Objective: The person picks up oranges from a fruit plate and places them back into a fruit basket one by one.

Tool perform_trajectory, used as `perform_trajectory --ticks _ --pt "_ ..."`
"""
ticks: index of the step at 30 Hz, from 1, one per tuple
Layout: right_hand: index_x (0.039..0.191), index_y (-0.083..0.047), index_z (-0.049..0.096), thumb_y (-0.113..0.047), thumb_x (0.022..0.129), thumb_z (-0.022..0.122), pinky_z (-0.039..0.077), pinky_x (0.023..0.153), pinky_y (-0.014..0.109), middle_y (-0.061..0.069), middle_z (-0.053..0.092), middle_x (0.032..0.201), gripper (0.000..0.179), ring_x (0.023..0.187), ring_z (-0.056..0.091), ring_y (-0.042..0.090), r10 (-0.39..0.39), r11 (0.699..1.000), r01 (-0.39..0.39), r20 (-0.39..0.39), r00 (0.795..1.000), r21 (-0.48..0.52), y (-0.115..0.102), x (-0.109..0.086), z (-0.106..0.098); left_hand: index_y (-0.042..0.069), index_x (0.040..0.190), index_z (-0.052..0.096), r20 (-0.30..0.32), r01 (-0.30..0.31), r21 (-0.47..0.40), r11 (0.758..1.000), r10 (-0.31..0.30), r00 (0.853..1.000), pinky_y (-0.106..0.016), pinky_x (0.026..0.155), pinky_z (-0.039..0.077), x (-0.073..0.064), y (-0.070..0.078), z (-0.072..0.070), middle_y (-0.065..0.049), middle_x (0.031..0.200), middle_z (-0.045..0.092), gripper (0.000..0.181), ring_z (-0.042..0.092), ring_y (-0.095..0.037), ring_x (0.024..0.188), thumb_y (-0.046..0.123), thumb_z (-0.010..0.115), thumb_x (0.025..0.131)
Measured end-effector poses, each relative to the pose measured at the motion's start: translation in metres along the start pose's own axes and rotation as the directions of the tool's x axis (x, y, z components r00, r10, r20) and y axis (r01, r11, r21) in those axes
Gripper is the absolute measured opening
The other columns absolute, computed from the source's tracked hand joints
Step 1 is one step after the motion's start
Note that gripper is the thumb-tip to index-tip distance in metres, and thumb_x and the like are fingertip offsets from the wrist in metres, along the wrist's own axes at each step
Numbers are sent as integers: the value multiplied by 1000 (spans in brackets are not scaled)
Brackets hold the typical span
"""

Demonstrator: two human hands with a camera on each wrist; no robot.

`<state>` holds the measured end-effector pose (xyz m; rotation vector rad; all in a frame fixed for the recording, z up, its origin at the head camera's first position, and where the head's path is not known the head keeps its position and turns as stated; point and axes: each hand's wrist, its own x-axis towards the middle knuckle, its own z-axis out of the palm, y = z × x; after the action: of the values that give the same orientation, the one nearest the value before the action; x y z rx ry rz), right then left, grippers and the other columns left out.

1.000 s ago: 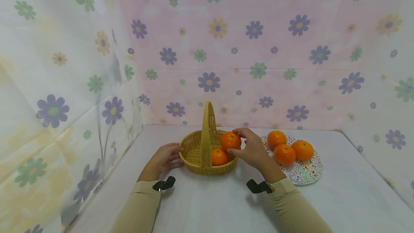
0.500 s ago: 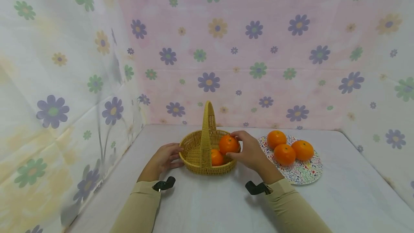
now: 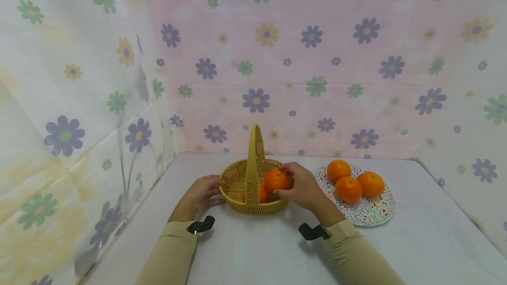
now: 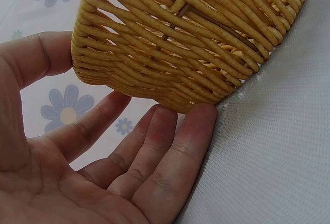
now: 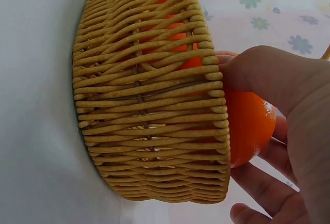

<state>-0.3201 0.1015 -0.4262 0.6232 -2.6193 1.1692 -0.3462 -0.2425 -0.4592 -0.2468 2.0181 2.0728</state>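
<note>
In the head view, a yellow wicker basket (image 3: 233,201) with a tall arched handle stands upright on the white table. My left hand (image 3: 202,193) holds its left end: one fingertip goes over the rim and several others press the woven wall (image 4: 149,64) low down. At the right end, my right hand (image 3: 303,187) grips an orange (image 3: 276,180) between thumb and fingers. That fruit is partly below the rim, and in the right wrist view its side (image 5: 250,126) bulges past the weave. Another orange (image 3: 262,193) lies in the basket, partly hidden by the handle.
To the right, a round plate (image 3: 376,212) with a colourful speckled pattern bears three more oranges (image 3: 348,189). A flowered cloth (image 3: 293,56) hangs behind the table and along both sides.
My right hand has moved the gripped orange left and down into the basket. The orange inside has shifted left, behind the handle. My left hand has stayed at the basket's left end.
</note>
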Motion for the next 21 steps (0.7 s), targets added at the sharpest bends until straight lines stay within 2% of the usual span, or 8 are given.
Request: perform_trajectory --ticks 13,21 --pt "129 -22 62 -33 75 94 59 98 43 -5 65 127 64 113 63 17 -18 999 18 18 1000 -42 -5 -2 10 4 137 58 -7 15 2 1000 -15 1000 -53 93 61 1 0 -1 -10 121 69 45 69 -22 106 20 66 96" --pt "130 -22 61 -34 77 92 60 97 42 -5 65 128 62 116 64 18 -39 999 39 36 999 -6 -10 -5 15 4 137 59 -8 9 1 1000 -9 1000 -53 92 61 1 0 -1 -9 119 70 45 70 -21 103 20 66 96"
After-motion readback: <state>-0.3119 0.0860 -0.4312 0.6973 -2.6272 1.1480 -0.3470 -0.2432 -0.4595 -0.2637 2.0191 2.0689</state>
